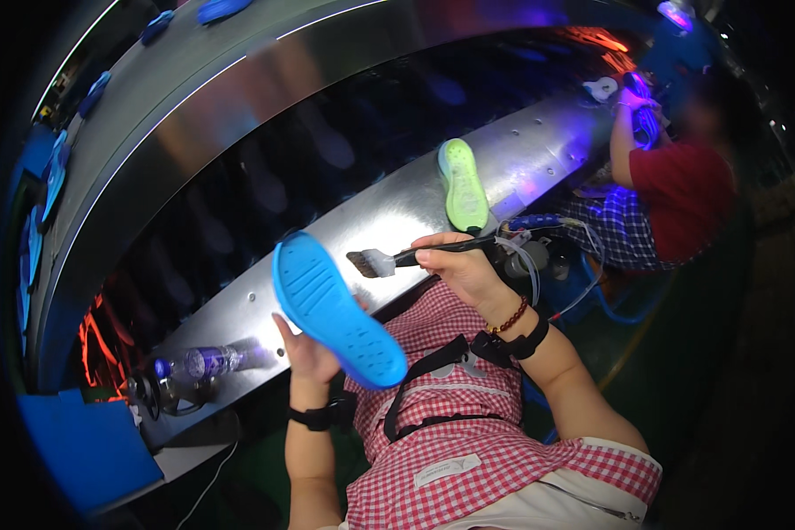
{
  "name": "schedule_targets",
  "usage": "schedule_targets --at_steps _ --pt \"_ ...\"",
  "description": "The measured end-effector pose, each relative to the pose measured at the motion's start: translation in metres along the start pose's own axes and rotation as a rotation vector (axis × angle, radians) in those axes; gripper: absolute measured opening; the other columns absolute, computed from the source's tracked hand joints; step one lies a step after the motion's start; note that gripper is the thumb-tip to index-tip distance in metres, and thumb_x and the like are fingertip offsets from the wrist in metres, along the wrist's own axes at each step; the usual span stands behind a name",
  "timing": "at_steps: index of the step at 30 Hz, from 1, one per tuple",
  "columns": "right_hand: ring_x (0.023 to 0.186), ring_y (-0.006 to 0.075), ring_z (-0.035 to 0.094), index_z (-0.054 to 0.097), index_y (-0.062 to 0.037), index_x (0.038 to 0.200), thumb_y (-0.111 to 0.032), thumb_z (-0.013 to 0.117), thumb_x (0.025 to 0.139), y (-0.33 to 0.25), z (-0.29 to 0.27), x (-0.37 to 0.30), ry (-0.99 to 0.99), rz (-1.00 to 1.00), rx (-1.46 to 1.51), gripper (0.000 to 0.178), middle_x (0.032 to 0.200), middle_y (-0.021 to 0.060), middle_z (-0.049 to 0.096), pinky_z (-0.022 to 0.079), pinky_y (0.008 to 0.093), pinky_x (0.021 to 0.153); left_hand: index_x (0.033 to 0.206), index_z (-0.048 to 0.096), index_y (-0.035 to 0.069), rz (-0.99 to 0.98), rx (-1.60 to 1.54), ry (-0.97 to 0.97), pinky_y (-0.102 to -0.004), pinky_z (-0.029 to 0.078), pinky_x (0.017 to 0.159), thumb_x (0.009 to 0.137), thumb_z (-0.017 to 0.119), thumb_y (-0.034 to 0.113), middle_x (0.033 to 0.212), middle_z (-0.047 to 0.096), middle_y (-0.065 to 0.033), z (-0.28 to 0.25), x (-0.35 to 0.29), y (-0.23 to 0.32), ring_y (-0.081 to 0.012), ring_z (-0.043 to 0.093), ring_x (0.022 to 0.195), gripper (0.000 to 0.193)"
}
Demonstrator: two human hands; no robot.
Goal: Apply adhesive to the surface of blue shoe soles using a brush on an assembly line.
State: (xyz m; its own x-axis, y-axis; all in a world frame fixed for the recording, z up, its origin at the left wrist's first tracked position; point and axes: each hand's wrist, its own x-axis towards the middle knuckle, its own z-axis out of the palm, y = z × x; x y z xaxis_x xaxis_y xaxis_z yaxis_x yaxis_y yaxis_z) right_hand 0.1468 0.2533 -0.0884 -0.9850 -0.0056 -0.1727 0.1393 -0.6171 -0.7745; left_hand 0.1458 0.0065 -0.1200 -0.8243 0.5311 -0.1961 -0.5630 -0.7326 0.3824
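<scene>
A blue shoe sole (331,305) is held up and tilted in my left hand (307,353), whose fingers wrap behind its edge. My right hand (462,268) grips the black handle of a brush (375,262). Its bristles point left toward the sole, with a gap between them. Beyond my right hand, a yellow-green sole (465,187) lies on the metal ledge (362,221). The underside of the blue sole and part of my left fingers are hidden.
Behind the ledge runs a dark conveyor (265,168) with faint soles on it. At lower left stand a plastic bottle (212,360) and a blue box (79,442). A co-worker in a red shirt (685,194) sits at right. Tubes (583,256) hang near my right wrist.
</scene>
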Motion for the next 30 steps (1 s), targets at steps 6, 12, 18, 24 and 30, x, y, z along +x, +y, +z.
schedule_targets --at_steps 6,12,18,24,30 --pt "0.08 0.01 0.059 0.064 0.0029 0.096 -0.006 0.066 0.076 0.009 0.036 0.015 -0.162 -0.02 -0.262 0.022 0.087 0.008 0.065 0.046 0.0218 0.075 0.13 0.035 0.006 0.042 -0.046 -0.137 -0.048 0.045 0.085 0.07 0.013 0.082 0.111 0.052 -0.0241 0.022 0.017 -0.022 -0.0374 0.055 0.097 0.099" --pt "0.08 0.0108 0.061 0.063 0.003 0.096 -0.003 0.064 0.078 0.012 0.06 0.033 -0.221 -0.113 -0.482 0.02 0.091 0.0104 0.066 0.049 0.0207 0.074 0.13 0.035 0.008 0.069 0.011 -0.124 -0.0462 0.042 0.089 0.078 0.015 0.075 0.114 0.051 -0.0169 0.021 0.017 -0.032 -0.0328 0.053 0.1 0.087" --pt "0.069 0.02 0.06 0.067 -0.0046 0.092 -0.015 0.067 0.072 0.028 0.067 0.0 -0.406 -0.556 -1.043 0.022 0.077 0.0107 0.064 0.045 0.0289 0.063 0.126 0.04 0.013 0.32 0.015 0.279 -0.041 0.037 0.095 0.081 0.02 0.071 0.121 0.048 -0.0089 -0.003 0.031 -0.03 -0.0259 0.047 0.11 0.075" --pt "0.068 0.0139 0.061 0.068 -0.0038 0.09 -0.011 0.069 0.07 -0.016 0.049 -0.033 -0.67 0.17 -1.07 0.021 0.079 0.0104 0.065 0.047 0.0241 0.062 0.117 0.046 0.006 0.224 0.104 0.13 -0.0444 0.047 0.081 0.08 0.02 0.073 0.097 0.059 -0.0171 0.024 0.004 0.004 -0.0317 0.058 0.088 0.081" --pt "0.076 0.0092 0.06 0.065 0.0004 0.096 -0.005 0.065 0.077 -0.025 0.068 -0.005 -0.279 -0.118 -0.569 0.02 0.085 0.0073 0.066 0.049 0.0215 0.069 0.125 0.04 0.007 0.106 0.029 0.0 -0.0472 0.045 0.086 0.081 0.018 0.072 0.116 0.052 -0.0162 0.037 0.011 -0.02 -0.0332 0.055 0.098 0.082"
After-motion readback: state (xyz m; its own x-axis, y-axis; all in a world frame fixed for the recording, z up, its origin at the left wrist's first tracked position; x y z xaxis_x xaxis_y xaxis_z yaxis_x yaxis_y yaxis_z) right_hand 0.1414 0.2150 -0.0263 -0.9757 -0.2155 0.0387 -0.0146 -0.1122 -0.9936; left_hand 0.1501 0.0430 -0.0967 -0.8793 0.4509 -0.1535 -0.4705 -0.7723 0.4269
